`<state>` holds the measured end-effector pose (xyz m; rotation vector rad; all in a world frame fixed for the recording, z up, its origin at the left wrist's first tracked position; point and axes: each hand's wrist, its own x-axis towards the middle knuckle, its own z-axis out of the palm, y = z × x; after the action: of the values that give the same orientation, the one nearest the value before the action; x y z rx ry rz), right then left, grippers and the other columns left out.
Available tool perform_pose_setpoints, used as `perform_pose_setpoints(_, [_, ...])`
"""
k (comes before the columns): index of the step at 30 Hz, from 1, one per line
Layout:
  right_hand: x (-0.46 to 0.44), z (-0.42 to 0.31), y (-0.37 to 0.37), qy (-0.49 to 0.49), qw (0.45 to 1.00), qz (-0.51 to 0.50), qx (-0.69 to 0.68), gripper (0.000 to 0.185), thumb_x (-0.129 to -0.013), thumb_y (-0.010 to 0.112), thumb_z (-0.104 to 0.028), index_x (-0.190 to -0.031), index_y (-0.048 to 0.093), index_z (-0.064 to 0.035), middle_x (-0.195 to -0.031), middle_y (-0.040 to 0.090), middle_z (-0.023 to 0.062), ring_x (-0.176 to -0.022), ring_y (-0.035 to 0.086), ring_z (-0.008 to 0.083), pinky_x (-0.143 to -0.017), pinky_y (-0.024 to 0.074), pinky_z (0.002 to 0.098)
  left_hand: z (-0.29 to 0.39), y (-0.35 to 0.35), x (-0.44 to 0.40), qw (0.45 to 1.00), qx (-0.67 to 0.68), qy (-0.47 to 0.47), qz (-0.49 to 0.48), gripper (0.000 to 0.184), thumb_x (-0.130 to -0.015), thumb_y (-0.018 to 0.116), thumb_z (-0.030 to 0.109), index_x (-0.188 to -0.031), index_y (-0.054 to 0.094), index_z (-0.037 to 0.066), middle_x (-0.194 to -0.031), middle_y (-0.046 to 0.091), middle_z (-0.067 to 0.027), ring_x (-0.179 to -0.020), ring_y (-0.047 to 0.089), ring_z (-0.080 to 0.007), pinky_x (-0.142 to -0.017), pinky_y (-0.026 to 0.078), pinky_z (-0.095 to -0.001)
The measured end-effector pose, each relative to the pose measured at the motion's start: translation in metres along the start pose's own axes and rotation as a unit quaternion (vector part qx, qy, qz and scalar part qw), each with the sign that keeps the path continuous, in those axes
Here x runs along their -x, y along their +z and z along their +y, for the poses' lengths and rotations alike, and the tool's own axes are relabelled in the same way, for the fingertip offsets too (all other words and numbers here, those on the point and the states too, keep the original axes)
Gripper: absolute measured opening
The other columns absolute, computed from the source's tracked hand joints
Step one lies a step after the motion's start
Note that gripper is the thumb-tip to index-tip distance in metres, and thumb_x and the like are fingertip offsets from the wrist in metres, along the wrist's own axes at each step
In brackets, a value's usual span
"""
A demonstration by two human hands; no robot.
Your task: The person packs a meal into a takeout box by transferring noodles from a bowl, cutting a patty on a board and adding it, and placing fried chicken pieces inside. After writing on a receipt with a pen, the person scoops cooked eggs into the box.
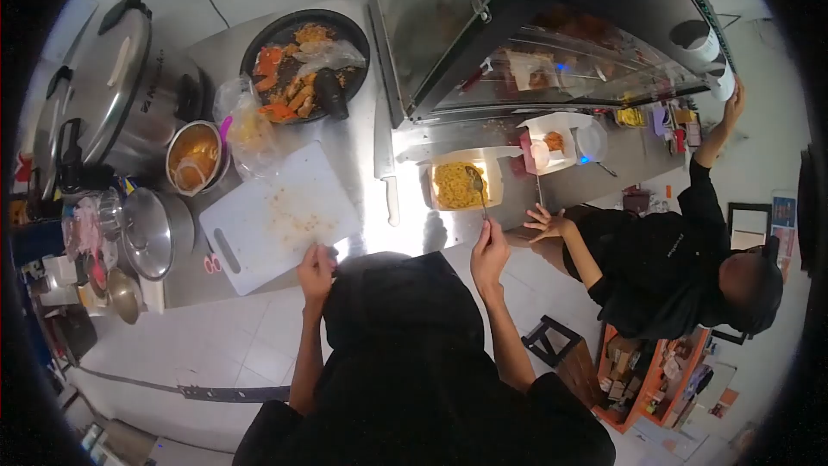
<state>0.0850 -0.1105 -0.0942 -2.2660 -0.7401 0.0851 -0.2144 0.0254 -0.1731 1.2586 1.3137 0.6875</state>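
Note:
My right hand [490,256] grips the handle of a metal spoon [477,183]. The spoon's bowl rests in yellow rice [455,192] inside an open takeaway box [433,179] on the steel counter. At the near right edge of a white cutting board [250,216], my left hand [316,273] has its fingers curled in; whether they hold anything is hidden. Light brown crumbs [297,214] are scattered over the board. Between board and box lies a knife [391,198] with a white handle, apart from both hands.
A black pan [250,56] holds food pieces and a plastic bag, behind the board. Pots [155,237] and a pressure cooker [129,108] stand left. A glass display cabinet [448,26] rises at the back. A co-worker [664,250] stands right, near another open box [561,129].

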Motion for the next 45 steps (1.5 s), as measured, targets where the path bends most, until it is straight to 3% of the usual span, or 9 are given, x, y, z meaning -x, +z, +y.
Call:
perform_pose_setpoints(15, [-0.003,0.024,0.001,-0.041,0.988,0.093,0.115,0.019,-0.096,0.053,-0.013,-0.104,0.067,-0.0024,-0.088,0.066,0.0242,-0.079,0.064,0.0425,-0.067,0.0496,0.0475,-0.054,-0.015,0.022,0.977,-0.178,0.080,-0.080,0.031,-0.096,0.060,0.019,-0.071,0.061,0.000,-0.060,0.058,-0.0104,-0.049,0.052,-0.0182,-0.050,0.042,-0.0332])
perform_pose_setpoints(18, [-0.001,0.036,0.011,0.010,0.991,0.086,0.099,0.019,-0.096,0.053,-0.013,-0.101,0.069,-0.0033,-0.087,0.066,0.0234,-0.078,0.064,0.0424,-0.066,0.0490,0.0478,-0.092,-0.014,0.030,0.953,-0.207,0.214,-0.059,0.031,-0.096,0.061,0.021,-0.073,0.064,0.000,-0.059,0.057,-0.0126,-0.049,0.050,-0.0219,-0.050,0.040,-0.0350])
perform_pose_setpoints(21, [0.003,0.047,0.033,0.118,0.990,0.080,-0.026,0.025,-0.098,0.051,-0.019,-0.101,0.069,-0.0019,-0.089,0.069,0.0220,-0.081,0.068,0.0369,-0.070,0.0501,0.0427,-0.095,-0.015,0.045,0.974,-0.167,0.147,-0.055,0.039,-0.097,0.059,0.027,-0.072,0.067,-0.001,-0.055,0.056,-0.0133,-0.047,0.052,-0.0198,-0.050,0.042,-0.0364])
perform_pose_setpoints(23, [0.011,0.064,0.057,0.119,0.973,0.102,-0.170,0.026,-0.098,0.052,-0.019,-0.099,0.070,-0.0001,-0.066,0.059,0.0044,-0.059,0.053,0.0134,-0.055,0.0414,0.0304,-0.108,-0.019,0.053,0.973,-0.214,0.068,-0.043,0.044,-0.098,0.058,0.031,-0.069,0.067,-0.001,-0.054,0.058,-0.0147,-0.048,0.057,-0.0200,-0.050,0.043,-0.0378])
perform_pose_setpoints(26, [0.016,0.066,0.060,0.211,0.935,0.032,-0.283,0.026,-0.098,0.051,-0.019,-0.100,0.071,-0.0028,-0.064,0.049,-0.0048,-0.056,0.043,0.0047,-0.050,0.0332,0.0238,-0.152,-0.027,0.062,0.965,-0.261,-0.003,0.008,0.044,-0.097,0.058,0.032,-0.070,0.068,-0.001,-0.060,0.063,-0.0178,-0.053,0.062,-0.0249,-0.052,0.046,-0.0411])
perform_pose_setpoints(34, [0.011,0.063,0.048,0.243,0.901,0.001,-0.360,0.028,-0.099,0.049,-0.020,-0.104,0.071,-0.0052,-0.062,0.047,-0.0053,-0.052,0.039,0.0040,-0.046,0.0294,0.0224,-0.250,-0.055,0.153,0.913,-0.397,-0.060,0.075,0.039,-0.093,0.062,0.032,-0.073,0.070,0.000,-0.069,0.067,-0.0194,-0.062,0.067,-0.0299,-0.057,0.050,-0.0427])
perform_pose_setpoints(37, [0.024,0.063,0.033,0.250,0.898,-0.021,-0.363,0.030,-0.097,0.050,-0.023,-0.101,0.073,-0.0038,-0.070,0.059,-0.0005,-0.064,0.051,0.0090,-0.060,0.0417,0.0254,-0.258,-0.051,0.181,0.905,-0.404,-0.084,0.098,0.038,-0.092,0.062,0.032,-0.073,0.070,0.000,-0.070,0.068,-0.0194,-0.063,0.067,-0.0303,-0.057,0.051,-0.0428])
perform_pose_setpoints(40, [0.043,0.058,0.024,0.293,0.842,-0.040,-0.451,0.031,-0.100,0.049,-0.024,-0.101,0.070,-0.0006,-0.064,0.050,-0.0037,-0.053,0.039,0.0036,-0.047,0.0299,0.0221,-0.262,-0.053,0.205,0.901,-0.406,-0.096,0.120,0.037,-0.091,0.063,0.031,-0.073,0.070,0.000,-0.071,0.068,-0.0195,-0.064,0.068,-0.0306,-0.058,0.051,-0.0429])
perform_pose_setpoints(45, [0.069,0.057,0.042,0.322,0.818,-0.072,-0.472,0.032,-0.101,0.049,-0.025,-0.105,0.069,-0.0004,-0.061,0.045,-0.0049,-0.053,0.038,0.0047,-0.048,0.0301,0.0240,-0.270,-0.067,0.229,0.899,-0.401,-0.090,0.149,0.036,-0.091,0.063,0.031,-0.074,0.070,0.000,-0.072,0.069,-0.0196,-0.065,0.068,-0.0311,-0.058,0.052,-0.0430])
